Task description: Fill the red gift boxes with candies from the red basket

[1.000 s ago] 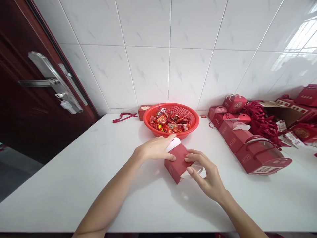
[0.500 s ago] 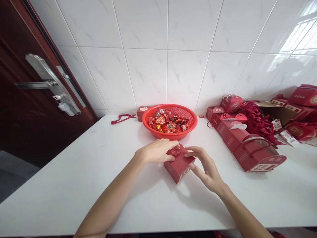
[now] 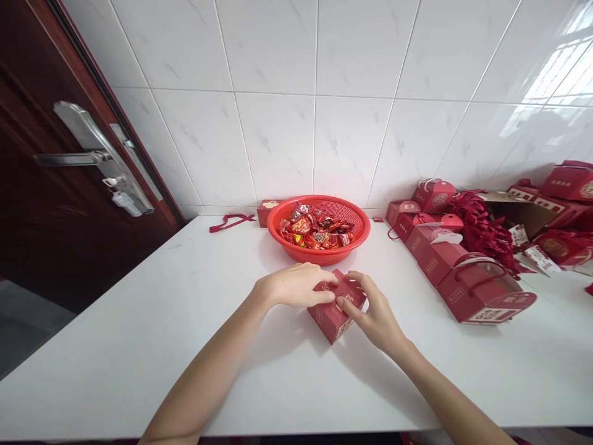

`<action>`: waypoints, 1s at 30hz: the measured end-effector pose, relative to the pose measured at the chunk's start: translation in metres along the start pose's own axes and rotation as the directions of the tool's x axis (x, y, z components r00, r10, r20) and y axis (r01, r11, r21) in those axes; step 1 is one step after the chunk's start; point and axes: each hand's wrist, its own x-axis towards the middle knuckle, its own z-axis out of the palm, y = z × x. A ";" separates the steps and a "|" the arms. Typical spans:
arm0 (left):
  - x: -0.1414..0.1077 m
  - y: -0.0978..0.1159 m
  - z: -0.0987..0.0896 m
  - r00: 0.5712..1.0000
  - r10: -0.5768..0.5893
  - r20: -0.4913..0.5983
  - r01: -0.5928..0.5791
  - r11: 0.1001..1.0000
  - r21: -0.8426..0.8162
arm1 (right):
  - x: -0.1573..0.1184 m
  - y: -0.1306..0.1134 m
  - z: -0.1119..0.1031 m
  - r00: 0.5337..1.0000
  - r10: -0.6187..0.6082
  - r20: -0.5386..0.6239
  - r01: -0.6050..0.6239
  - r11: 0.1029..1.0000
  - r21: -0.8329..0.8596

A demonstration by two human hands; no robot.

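Note:
A small red gift box (image 3: 330, 322) with pale lettering stands on the white table (image 3: 152, 346), in front of the candy basket. My left hand (image 3: 296, 285) reaches over its left top edge, thumb and fingers closed on a top flap. From the right, my right hand (image 3: 370, 309) has its thumb on the box top and its fingers curled over the far right edge. Both hands partly cover the top, so how its flaps meet is hard to see. Behind it, a red plastic basket (image 3: 282, 247) holds several wrapped candies (image 3: 319, 228).
Several red gift boxes (image 3: 433, 256) line the right side, with a heap of dark red ribbons (image 3: 482, 225) and an opened carton (image 3: 523, 210) behind. A loose ribbon (image 3: 231, 221) and another red box (image 3: 264, 213) lie by the tiled wall. A door (image 3: 60, 204) stands left.
My right hand has shifted left, its thumb going from the box's side to its top. Another lettered flap now lies over the top. The box has stayed in place.

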 end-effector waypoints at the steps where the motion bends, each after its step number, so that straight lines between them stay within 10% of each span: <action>1: 0.000 0.002 0.001 1.000 -0.017 -0.002 0.017 1.000 0.007 | -0.001 -0.002 0.000 1.000 0.011 -0.002 -0.011 1.000 -0.027; 11: 0.010 0.018 0.023 0.994 -0.086 -0.064 0.085 0.996 -0.019 | -0.034 -0.019 -0.005 0.998 -0.060 -0.017 0.049 0.924 -0.379; 21: 0.007 0.010 0.009 0.991 0.116 0.063 -0.106 0.984 -0.145 | -0.030 -0.011 -0.015 0.996 -0.093 -0.002 0.086 0.932 -0.352; 25: -0.002 0.005 0.001 0.992 0.123 -0.035 -0.128 0.965 -0.230 | -0.018 -0.014 -0.067 0.979 -0.205 -0.010 0.189 0.919 -0.345; 30: -0.012 -0.004 -0.009 0.990 0.083 -0.113 -0.112 0.954 -0.279 | 0.028 -0.016 -0.186 0.871 -0.237 -0.430 -0.015 0.864 -0.504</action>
